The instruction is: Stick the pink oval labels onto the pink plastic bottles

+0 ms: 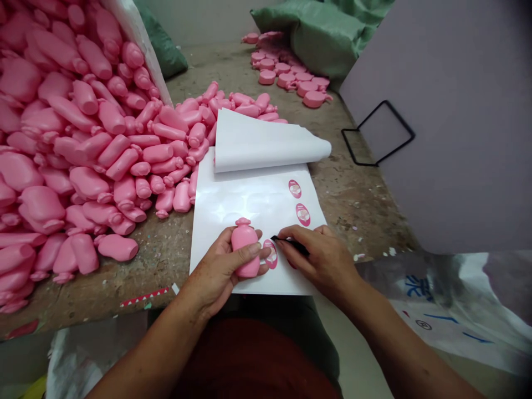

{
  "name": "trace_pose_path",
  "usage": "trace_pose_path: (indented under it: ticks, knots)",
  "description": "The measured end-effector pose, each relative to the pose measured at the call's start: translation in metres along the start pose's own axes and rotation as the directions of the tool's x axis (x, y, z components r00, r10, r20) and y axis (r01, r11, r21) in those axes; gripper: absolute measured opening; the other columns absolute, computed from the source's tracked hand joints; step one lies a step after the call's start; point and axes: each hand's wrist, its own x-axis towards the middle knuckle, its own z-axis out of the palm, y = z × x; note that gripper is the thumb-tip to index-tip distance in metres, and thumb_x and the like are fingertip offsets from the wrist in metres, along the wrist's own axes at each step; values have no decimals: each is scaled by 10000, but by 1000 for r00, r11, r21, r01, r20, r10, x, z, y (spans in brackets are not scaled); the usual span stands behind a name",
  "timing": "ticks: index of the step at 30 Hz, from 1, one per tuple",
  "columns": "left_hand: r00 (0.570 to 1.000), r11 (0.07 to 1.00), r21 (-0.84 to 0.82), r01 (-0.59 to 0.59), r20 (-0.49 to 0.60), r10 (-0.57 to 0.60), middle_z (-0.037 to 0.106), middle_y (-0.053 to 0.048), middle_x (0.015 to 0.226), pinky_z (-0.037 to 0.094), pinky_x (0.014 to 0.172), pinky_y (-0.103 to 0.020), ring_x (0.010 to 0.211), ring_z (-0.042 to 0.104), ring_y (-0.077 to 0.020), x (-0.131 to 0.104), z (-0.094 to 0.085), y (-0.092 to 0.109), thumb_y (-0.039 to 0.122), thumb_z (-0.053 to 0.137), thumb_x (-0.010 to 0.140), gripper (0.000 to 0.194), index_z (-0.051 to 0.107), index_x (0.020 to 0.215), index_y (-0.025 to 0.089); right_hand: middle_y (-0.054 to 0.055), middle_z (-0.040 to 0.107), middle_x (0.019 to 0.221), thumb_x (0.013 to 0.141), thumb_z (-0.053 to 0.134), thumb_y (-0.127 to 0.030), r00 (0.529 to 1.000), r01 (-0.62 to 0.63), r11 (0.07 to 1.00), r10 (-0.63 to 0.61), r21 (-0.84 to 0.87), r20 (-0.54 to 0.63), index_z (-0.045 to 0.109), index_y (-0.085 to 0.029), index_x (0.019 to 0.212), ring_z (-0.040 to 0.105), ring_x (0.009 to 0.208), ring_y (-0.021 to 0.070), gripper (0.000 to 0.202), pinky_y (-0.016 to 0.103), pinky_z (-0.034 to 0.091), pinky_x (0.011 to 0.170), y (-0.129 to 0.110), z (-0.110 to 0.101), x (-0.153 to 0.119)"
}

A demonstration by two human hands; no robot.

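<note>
My left hand (pixel 222 271) is wrapped round a pink plastic bottle (pixel 245 249), its small knobbed end pointing away from me. Beneath it lies a white sticker sheet (pixel 224 188) bearing a few oval pink labels (pixel 303 214). One oval label (pixel 271 255) is right beside the bottle, near my left fingertips. My right hand (pixel 316 255) grips a thin black tool (pixel 293 244) like tweezers or a pen, its tip at the top edge of that label. Whether the label is lifted from the sheet, I cannot tell. Another label is partly hidden under my right hand.
A big heap of pink bottles (pixel 83 155) spills from a white-walled container (pixel 143 44) on the left. Folded-back sheets (pixel 266 141) cover the page's top. Flat round pink pieces (pixel 286 80) lie by a green sack (pixel 328 39). A grey panel (pixel 453 122) with a black wire handle (pixel 384 133) stands right.
</note>
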Motion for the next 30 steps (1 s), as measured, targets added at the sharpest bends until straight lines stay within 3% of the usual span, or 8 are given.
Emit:
trace_pose_path:
  ticks: [12, 17, 20, 23, 27, 30]
  knots:
    - [1000, 999, -32, -1, -17, 1, 604, -151, 1376, 625, 764, -270, 1015, 739, -248, 0, 1, 0, 119, 696, 853, 392, 516, 1196, 178, 5, 711, 663, 928, 551, -339, 986, -162, 982, 157, 95, 59, 702, -251, 936, 601, 626, 198, 175, 308, 420, 652, 0, -4, 2]
    - [1000, 995, -103, -3, -16, 1, 631, -161, 1335, 629, 792, -280, 1012, 743, -257, 1, -1, -2, 105, 682, 860, 386, 513, 1201, 170, 57, 780, 790, 955, 507, -333, 979, -200, 980, 199, 14, 48, 709, -196, 1139, 659, 625, 226, 305, 353, 452, 654, -7, -6, -10]
    - [1000, 993, -115, -16, -18, 14, 634, -165, 1323, 630, 796, -285, 1015, 743, -262, 1, -2, -2, 109, 685, 858, 369, 522, 1184, 167, 80, 806, 902, 957, 520, -311, 978, -157, 987, 160, -27, 137, 705, -194, 1242, 709, 690, 252, 360, 395, 475, 713, -18, -10, -18]
    - [1000, 992, -125, -19, -15, 17, 644, -164, 1299, 629, 795, -281, 1010, 744, -261, 0, -2, -3, 96, 682, 856, 370, 522, 1182, 166, 82, 804, 849, 934, 582, -343, 952, -167, 986, 167, -19, 256, 658, -196, 1347, 714, 687, 271, 445, 451, 490, 771, -28, -15, -22]
    - [1000, 991, -132, -17, -14, 15, 660, -152, 1272, 631, 772, -269, 990, 748, -254, 0, -2, -3, 98, 691, 852, 353, 538, 1163, 163, 69, 808, 912, 894, 620, -399, 913, -300, 939, 232, 166, 337, 680, -252, 1329, 718, 746, 280, 464, 484, 497, 820, -33, -25, -19]
    - [1000, 988, -154, -13, -20, 10, 688, -139, 1218, 634, 735, -257, 939, 756, -228, 1, -3, -1, 92, 685, 854, 312, 562, 1135, 153, 47, 799, 1045, 829, 681, -431, 881, -437, 784, 274, 441, 386, 760, -284, 1174, 724, 909, 272, 383, 419, 518, 847, -29, -32, -17]
